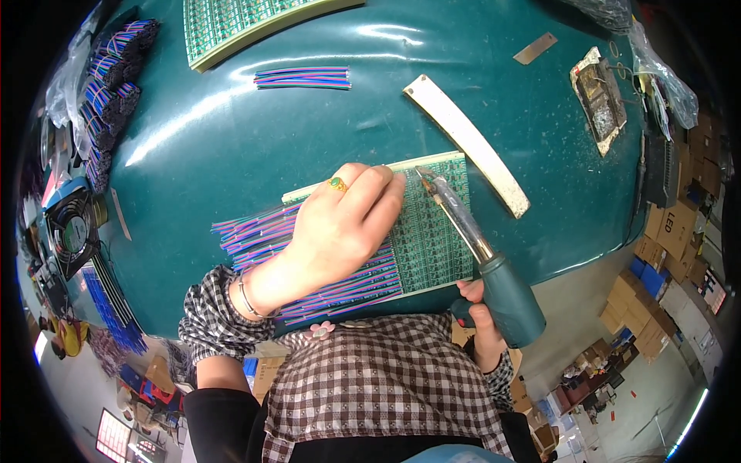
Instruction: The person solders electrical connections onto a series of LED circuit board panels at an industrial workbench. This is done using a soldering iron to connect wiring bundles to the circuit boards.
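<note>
A green circuit board panel (432,239) lies in front of me. Rows of thin blue, pink and black wires (255,239) run across its left part and stick out past its edge. My left hand (340,224) rests over the wires and the panel's upper part, fingers bent and drawn together; whatever they pinch is hidden beneath them. My right hand (482,316) grips a soldering gun (513,301) by its dark green handle. The gun's tip reaches the panel's upper edge, just right of my left fingertips.
A loose wire bundle (302,77) and a stack of panels (262,23) lie farther back. Rightward are a white strip (471,147), a metal plate (535,48) and a stained tray (599,100). Wire bundles (108,100) and a fan (73,231) line the left.
</note>
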{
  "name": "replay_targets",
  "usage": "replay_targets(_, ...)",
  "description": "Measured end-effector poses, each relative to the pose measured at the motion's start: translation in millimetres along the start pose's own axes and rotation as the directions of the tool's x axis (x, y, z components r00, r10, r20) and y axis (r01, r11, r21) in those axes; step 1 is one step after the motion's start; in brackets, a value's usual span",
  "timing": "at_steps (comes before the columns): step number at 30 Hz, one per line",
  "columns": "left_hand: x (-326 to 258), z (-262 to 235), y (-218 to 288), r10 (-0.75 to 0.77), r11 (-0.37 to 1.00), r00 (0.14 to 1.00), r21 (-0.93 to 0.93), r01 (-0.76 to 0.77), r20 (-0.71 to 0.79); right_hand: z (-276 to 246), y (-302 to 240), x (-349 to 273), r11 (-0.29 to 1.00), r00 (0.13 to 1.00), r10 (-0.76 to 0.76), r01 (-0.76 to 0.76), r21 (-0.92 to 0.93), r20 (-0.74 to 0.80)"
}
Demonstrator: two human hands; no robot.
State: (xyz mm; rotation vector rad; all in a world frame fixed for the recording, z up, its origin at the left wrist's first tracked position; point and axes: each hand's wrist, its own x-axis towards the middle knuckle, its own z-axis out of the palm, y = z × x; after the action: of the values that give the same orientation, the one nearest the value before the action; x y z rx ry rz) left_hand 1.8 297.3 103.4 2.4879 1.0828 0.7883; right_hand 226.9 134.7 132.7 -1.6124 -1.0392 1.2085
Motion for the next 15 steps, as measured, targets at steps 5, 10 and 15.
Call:
replay_targets(5, -1, 0, 0, -0.004, 1.000, 1.000, 0.002, 0.004, 0.008, 3, -3, -1, 0.999, 0.999, 0.020, -0.019, 0.034, -0.038)
replay_targets(10, -4, 1, 2, -0.004, 1.000, 1.000, -0.007, 0.004, 0.009, 11, -12, 5, 0.989, 0.996, 0.057, -0.046, 0.143, -0.074)
replay_targets(15, -6, 0, 4, 0.009, 1.000, 1.000, 0.009, -0.010, 0.020, 7, -11, 1, 0.990, 0.996, 0.073, -0.067, 0.120, -0.044)
